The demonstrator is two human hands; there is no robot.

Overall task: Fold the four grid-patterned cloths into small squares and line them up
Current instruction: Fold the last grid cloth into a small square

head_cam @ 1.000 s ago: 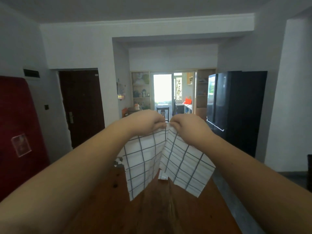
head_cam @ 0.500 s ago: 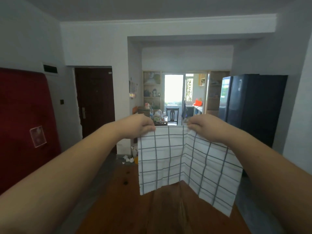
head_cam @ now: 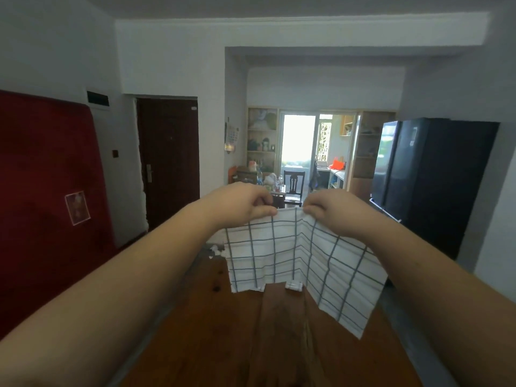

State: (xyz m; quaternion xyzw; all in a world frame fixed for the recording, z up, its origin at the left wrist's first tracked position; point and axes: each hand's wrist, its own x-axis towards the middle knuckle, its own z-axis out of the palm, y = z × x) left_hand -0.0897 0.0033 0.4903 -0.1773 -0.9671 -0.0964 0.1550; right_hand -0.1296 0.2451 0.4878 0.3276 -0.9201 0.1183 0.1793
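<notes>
One white cloth with a dark grid pattern (head_cam: 296, 255) hangs in the air in front of me, above a wooden table (head_cam: 251, 339). My left hand (head_cam: 243, 203) pinches its top edge on the left. My right hand (head_cam: 333, 212) pinches the top edge on the right. The hands are a short gap apart. The cloth creases vertically down its middle, and its right half hangs lower and slants to the right. A small white label (head_cam: 293, 285) dangles at the bottom of the crease. No other grid cloth is in view.
A red upright panel (head_cam: 47, 196) stands at the left and a dark door (head_cam: 170, 160) beyond it. A black fridge (head_cam: 430, 180) is at the right. Small white scraps (head_cam: 215, 250) lie at the table's far left end. A chair (head_cam: 293, 185) stands further back.
My hands went from touching to spread along the cloth's top edge, then came somewhat closer again. The cloth opened out, then creased down the middle. The view swung slightly left.
</notes>
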